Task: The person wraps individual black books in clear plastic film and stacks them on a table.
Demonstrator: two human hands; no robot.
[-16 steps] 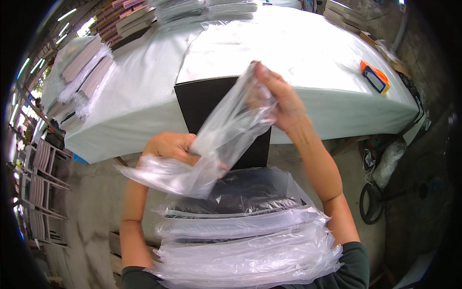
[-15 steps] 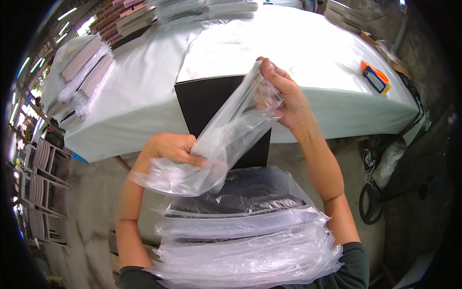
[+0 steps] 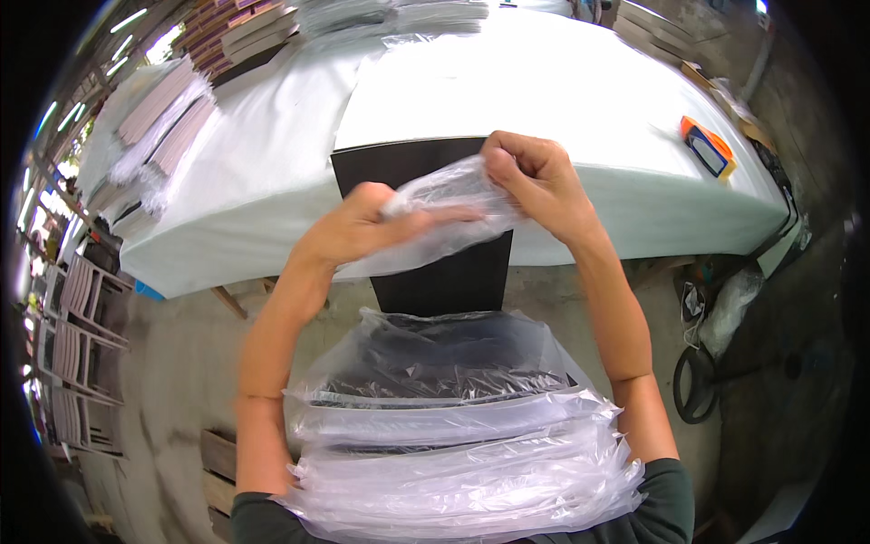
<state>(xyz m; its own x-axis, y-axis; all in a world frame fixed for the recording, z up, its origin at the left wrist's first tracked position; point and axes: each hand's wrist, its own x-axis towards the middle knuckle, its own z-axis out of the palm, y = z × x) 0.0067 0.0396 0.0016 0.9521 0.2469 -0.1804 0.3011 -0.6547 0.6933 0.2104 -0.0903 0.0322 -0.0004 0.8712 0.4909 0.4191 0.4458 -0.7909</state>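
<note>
Both hands hold one clear plastic bag (image 3: 435,227) in the air above the table's near edge. My left hand (image 3: 358,222) has its fingers pushed along the bag's middle. My right hand (image 3: 530,177) pinches the bag's upper end. Beneath the bag a flat black panel (image 3: 426,272) lies on the white table (image 3: 562,100) and hangs over its near edge. A thick stack of clear plastic bags (image 3: 453,453) rests close to my body, with something dark under the top sheets.
An orange and black hand tool (image 3: 705,145) lies at the table's right end. Wrapped flat packs (image 3: 159,127) are piled on the table's left and far side. Folded chairs (image 3: 68,335) stand at the left, a black cable coil (image 3: 693,381) on the floor right.
The bag was stretched out long between my hands; now the left hand has risen to the right hand and the bag is bunched between them.
</note>
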